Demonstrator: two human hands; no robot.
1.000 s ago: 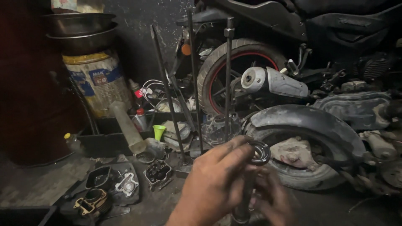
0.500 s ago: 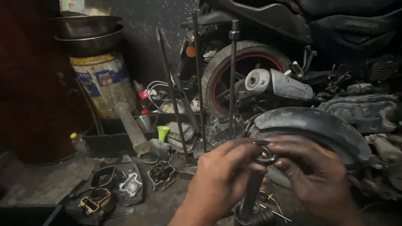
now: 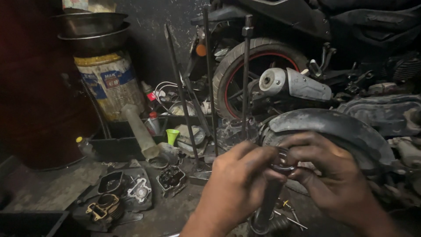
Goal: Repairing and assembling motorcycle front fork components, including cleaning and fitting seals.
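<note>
Both hands pinch one dark ring (image 3: 284,161) seated on top of one upright metal tube (image 3: 267,206): the left hand (image 3: 239,184) presses it with thumb and fingers, and the right hand (image 3: 331,175) closes fingers on its far side. Behind the tube curves one black mudguard (image 3: 333,127). Left of the tube lie two engine parts (image 3: 131,193), one green funnel (image 3: 172,136), and three thin rods (image 3: 210,83) stand upright.

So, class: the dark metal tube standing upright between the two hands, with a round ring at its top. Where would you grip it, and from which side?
Probably the bare shaft of the dark metal tube, below the round ring, approached from the side: it stands nearly upright and is round, so fingers can wrap it. The left hand and right hand crowd the top, and the base sits among clutter.
</note>
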